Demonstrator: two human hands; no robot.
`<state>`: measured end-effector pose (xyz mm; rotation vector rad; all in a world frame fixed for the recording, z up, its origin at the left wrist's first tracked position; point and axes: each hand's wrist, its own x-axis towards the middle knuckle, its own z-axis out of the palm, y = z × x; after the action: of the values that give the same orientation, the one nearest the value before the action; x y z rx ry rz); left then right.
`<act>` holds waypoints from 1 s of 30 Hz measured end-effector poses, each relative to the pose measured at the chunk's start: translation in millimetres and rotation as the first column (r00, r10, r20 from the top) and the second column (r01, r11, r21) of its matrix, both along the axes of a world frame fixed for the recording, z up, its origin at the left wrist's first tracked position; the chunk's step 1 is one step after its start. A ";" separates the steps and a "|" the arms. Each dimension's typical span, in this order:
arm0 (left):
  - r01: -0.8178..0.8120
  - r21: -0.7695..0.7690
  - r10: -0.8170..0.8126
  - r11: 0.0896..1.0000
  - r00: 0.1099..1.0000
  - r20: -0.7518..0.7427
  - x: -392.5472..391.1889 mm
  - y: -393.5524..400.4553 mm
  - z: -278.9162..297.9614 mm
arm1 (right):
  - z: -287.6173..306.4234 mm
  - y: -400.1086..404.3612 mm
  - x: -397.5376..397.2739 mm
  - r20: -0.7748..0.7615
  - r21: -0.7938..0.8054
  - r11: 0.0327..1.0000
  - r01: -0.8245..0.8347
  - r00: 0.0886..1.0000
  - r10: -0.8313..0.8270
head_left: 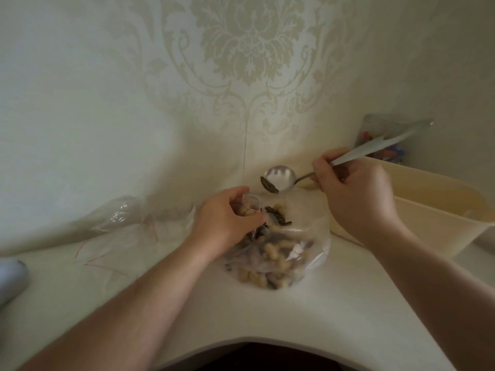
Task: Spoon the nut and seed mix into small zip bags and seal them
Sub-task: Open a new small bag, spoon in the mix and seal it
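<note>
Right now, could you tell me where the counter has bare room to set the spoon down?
Bare counter lies in front of the big bag of mix, between the forearms toward the curved edge. The left side is cluttered with empty zip bags; to the right, the cream tub crowds the counter beside the right hand.

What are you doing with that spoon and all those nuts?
A person is packing snacks. The right hand holds a shiny metal spoon in the air, with a few dark seeds on its tip. The left hand pinches open a small clear zip bag, just under the spoon. Below sits a big clear plastic bag of pale nuts and dark seeds on the white table. More empty clear zip bags lie to the left.
</note>
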<state>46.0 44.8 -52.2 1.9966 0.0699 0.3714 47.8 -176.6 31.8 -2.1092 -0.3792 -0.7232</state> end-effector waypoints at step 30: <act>0.163 -0.154 -0.189 0.975 0.966 -0.174 3.5 13.3 10.8 | -58.3 -17.5 23.5 0.344 -0.230 0.964 -0.130 0.916 0.206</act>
<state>49.5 58.1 -41.4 1.8781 0.0346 0.0610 71.3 -194.1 -26.5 -2.0918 -0.8619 -1.0116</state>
